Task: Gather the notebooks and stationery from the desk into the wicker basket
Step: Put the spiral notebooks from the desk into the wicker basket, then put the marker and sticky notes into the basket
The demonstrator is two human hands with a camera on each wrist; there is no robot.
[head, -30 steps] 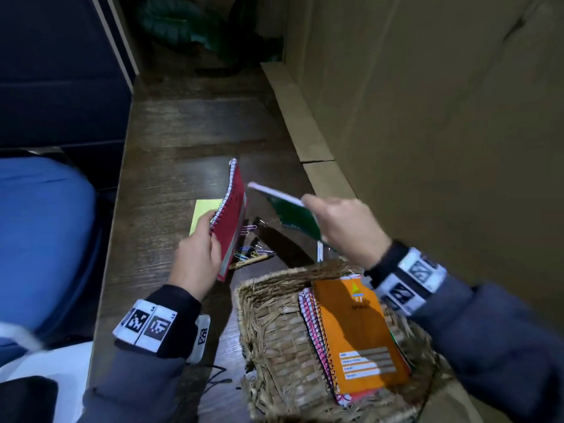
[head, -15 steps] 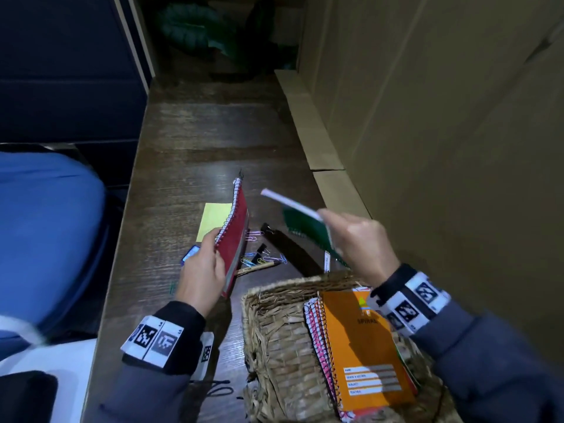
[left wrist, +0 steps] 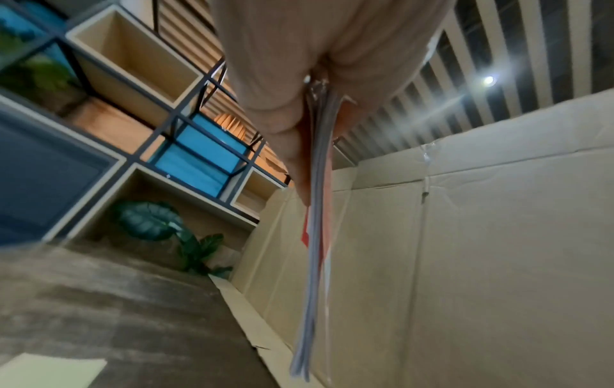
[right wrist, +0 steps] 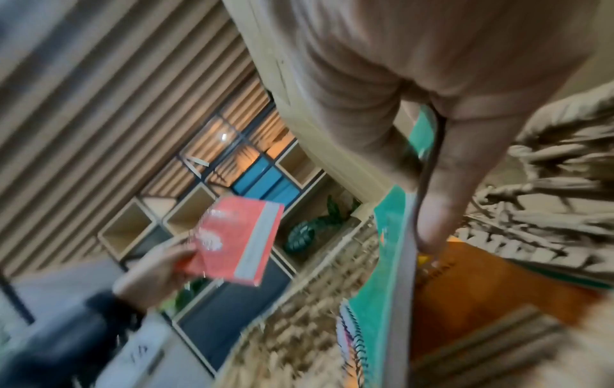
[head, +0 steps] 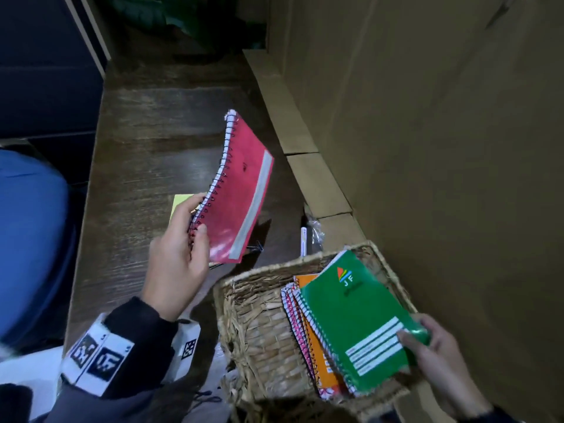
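My left hand [head: 183,261] grips a red spiral notebook [head: 241,190] by its near spine corner and holds it tilted above the dark wooden desk [head: 146,141]. In the left wrist view the notebook [left wrist: 315,236] shows edge-on below the fingers. My right hand [head: 427,346] pinches the near corner of a green spiral notebook [head: 357,319], which lies on an orange notebook [head: 320,355] and a pink one inside the wicker basket [head: 253,325]. In the right wrist view the green notebook [right wrist: 388,288] runs under my thumb, and the red notebook [right wrist: 239,239] hangs at left.
A yellow sticky-note pad [head: 180,203] lies on the desk behind my left hand. A white pen [head: 303,239] and a black binder clip [head: 258,247] lie just beyond the basket. A cardboard wall [head: 427,148] runs along the desk's right side. A blue chair [head: 27,239] stands at left.
My right hand has brought the green notebook back and down onto the stack in the basket. My left hand has lifted the red notebook higher and turned its cover toward me.
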